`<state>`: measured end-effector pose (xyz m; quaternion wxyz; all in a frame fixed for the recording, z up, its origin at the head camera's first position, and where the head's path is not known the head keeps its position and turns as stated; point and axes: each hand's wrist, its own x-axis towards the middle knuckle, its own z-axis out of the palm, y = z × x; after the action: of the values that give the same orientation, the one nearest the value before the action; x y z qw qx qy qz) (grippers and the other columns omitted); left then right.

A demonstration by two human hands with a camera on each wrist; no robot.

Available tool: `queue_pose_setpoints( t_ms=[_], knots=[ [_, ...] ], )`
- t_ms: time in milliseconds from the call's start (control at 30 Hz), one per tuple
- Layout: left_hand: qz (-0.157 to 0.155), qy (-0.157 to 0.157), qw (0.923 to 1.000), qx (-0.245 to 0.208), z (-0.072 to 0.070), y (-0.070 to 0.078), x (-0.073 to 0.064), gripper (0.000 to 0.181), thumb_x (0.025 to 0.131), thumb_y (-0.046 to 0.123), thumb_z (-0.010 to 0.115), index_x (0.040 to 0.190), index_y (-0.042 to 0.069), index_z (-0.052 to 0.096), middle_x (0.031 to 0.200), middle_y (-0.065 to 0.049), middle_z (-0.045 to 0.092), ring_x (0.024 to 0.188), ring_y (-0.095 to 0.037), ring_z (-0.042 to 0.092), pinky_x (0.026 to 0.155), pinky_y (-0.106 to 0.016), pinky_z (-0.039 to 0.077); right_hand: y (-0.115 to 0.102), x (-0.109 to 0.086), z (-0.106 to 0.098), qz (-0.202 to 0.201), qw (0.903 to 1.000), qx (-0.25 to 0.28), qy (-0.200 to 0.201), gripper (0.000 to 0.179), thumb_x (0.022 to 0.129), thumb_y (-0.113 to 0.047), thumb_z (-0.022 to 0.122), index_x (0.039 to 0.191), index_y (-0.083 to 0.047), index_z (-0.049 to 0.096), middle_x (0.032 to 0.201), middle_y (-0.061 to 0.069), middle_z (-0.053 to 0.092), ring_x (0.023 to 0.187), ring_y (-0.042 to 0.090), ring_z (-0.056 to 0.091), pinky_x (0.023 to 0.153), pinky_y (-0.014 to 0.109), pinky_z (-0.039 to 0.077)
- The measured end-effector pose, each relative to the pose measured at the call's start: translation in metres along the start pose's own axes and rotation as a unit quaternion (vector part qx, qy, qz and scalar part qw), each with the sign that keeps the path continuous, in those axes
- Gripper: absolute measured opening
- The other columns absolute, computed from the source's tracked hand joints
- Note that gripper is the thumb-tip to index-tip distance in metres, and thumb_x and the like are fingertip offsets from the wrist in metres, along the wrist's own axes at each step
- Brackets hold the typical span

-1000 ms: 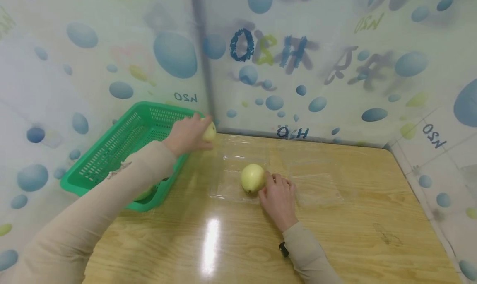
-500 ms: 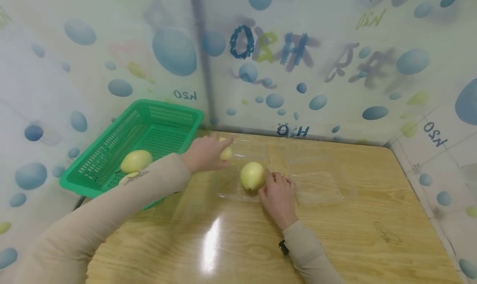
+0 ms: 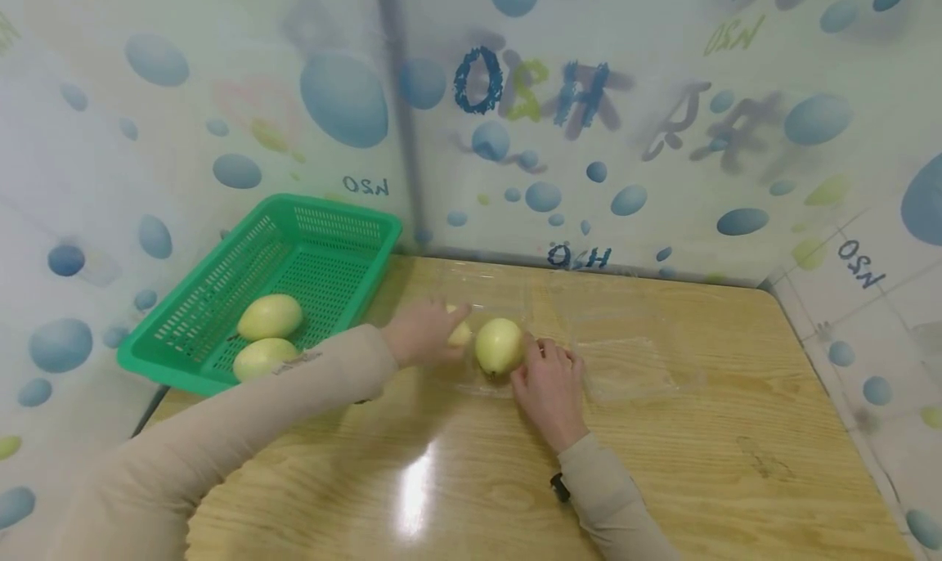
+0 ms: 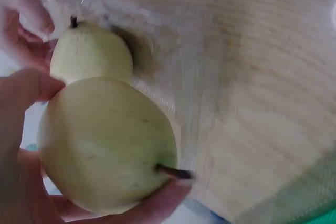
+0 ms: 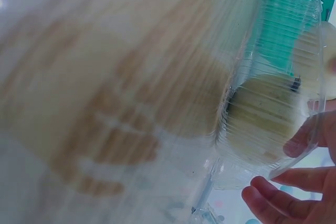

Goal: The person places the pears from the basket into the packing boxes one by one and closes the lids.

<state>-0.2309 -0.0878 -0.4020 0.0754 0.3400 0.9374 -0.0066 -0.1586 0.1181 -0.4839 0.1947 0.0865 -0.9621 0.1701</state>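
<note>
My left hand [image 3: 419, 332] grips a pale yellow-green pear [image 4: 110, 142] with a dark stem, its fingers curled round the sides. It holds this pear just left of a second pear [image 3: 500, 347], which lies in the clear plastic clamshell container [image 5: 283, 40]. In the left wrist view the held pear partly covers the other one. My right hand [image 3: 548, 393] pinches the container's wall beside the second pear, as the right wrist view shows. The container's see-through edges are hard to make out from the head.
At the left stands a green plastic basket [image 3: 379, 279] with two more pears [image 3: 270, 316] inside. The container's other half [image 3: 625, 365] lies flat to the right on the wooden table [image 3: 706, 479]. A wall covering printed with blue drops [image 3: 346, 99] rises behind the table.
My left hand has carried its pear from the basket's right rim rightward and down to the container. Its arm has uncovered the two pears in the basket. The right hand has stayed put.
</note>
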Motion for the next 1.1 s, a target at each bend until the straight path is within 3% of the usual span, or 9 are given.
queue_pose_setpoints(
  t_ms=[100, 300, 400, 567, 700, 900, 1100],
  knots=[
    [-0.009, 0.003, 0.9999, -0.003, 0.007, 0.006, 0.002, 0.063, 0.089, 0.040, 0.064, 0.136, 0.001, 0.048, 0.112, -0.028, 0.060, 0.095, -0.038, 0.061, 0.069, -0.045, 0.056, 0.000, 0.000, 0.000, -0.004, 1.0000, -0.001, 0.005, 0.046, 0.079, -0.009, 0.066, 0.123, 0.000, 0.061, 0.104, 0.018, 0.063, 0.094, 0.036, 0.061, 0.089, 0.055, 0.040],
    [-0.015, 0.034, 0.9987, 0.035, 0.018, 0.017, 0.005, 0.045, 0.091, 0.037, 0.060, 0.113, -0.002, 0.059, 0.097, -0.022, 0.062, 0.086, -0.035, 0.061, 0.070, -0.046, 0.055, -0.001, 0.000, 0.000, -0.008, 0.9999, -0.003, 0.009, 0.046, 0.078, -0.009, 0.067, 0.123, 0.001, 0.061, 0.103, 0.018, 0.063, 0.094, 0.036, 0.062, 0.088, 0.056, 0.042],
    [-0.025, 0.059, 0.9961, 0.060, 0.021, 0.021, 0.005, 0.043, 0.093, 0.038, 0.059, 0.109, -0.001, 0.060, 0.093, -0.021, 0.063, 0.083, -0.033, 0.062, 0.073, -0.044, 0.054, 0.000, 0.000, 0.000, -0.007, 0.9999, -0.004, 0.013, 0.046, 0.078, -0.008, 0.068, 0.122, 0.001, 0.061, 0.102, 0.018, 0.063, 0.094, 0.036, 0.062, 0.087, 0.056, 0.042],
    [-0.031, 0.106, 0.9850, 0.132, 0.028, 0.024, 0.006, 0.052, 0.093, 0.045, 0.060, 0.106, -0.006, 0.062, 0.086, -0.018, 0.065, 0.074, -0.028, 0.064, 0.062, -0.035, 0.056, 0.000, 0.000, 0.000, -0.009, 0.9998, -0.008, 0.016, 0.045, 0.078, -0.009, 0.068, 0.121, 0.001, 0.062, 0.102, 0.018, 0.064, 0.093, 0.037, 0.062, 0.087, 0.056, 0.042],
    [-0.056, 0.125, 0.9784, 0.155, 0.037, 0.025, 0.007, 0.052, 0.092, 0.049, 0.059, 0.092, -0.003, 0.063, 0.071, -0.012, 0.061, 0.062, -0.024, 0.060, 0.049, -0.030, 0.052, 0.000, 0.000, 0.001, -0.006, 0.9999, -0.007, 0.009, 0.046, 0.079, -0.010, 0.068, 0.123, 0.001, 0.061, 0.103, 0.018, 0.064, 0.095, 0.036, 0.062, 0.089, 0.056, 0.042],
    [-0.090, 0.128, 0.9711, 0.180, 0.041, 0.028, 0.007, 0.055, 0.091, 0.055, 0.056, 0.083, 0.001, 0.063, 0.063, -0.008, 0.058, 0.059, -0.020, 0.056, 0.041, -0.025, 0.045, -0.001, 0.001, 0.000, -0.002, 1.0000, -0.005, 0.004, 0.046, 0.079, -0.009, 0.067, 0.123, 0.001, 0.061, 0.104, 0.018, 0.064, 0.096, 0.036, 0.061, 0.089, 0.056, 0.041],
    [-0.098, 0.091, 0.9753, 0.175, 0.038, 0.030, 0.005, 0.055, 0.094, 0.057, 0.050, 0.091, 0.002, 0.061, 0.076, -0.013, 0.064, 0.071, -0.026, 0.059, 0.045, -0.028, 0.046, -0.001, 0.000, 0.001, -0.002, 1.0000, -0.008, 0.004, 0.045, 0.079, -0.009, 0.066, 0.123, 0.001, 0.061, 0.104, 0.017, 0.063, 0.096, 0.036, 0.061, 0.090, 0.056, 0.040]
  ],
)
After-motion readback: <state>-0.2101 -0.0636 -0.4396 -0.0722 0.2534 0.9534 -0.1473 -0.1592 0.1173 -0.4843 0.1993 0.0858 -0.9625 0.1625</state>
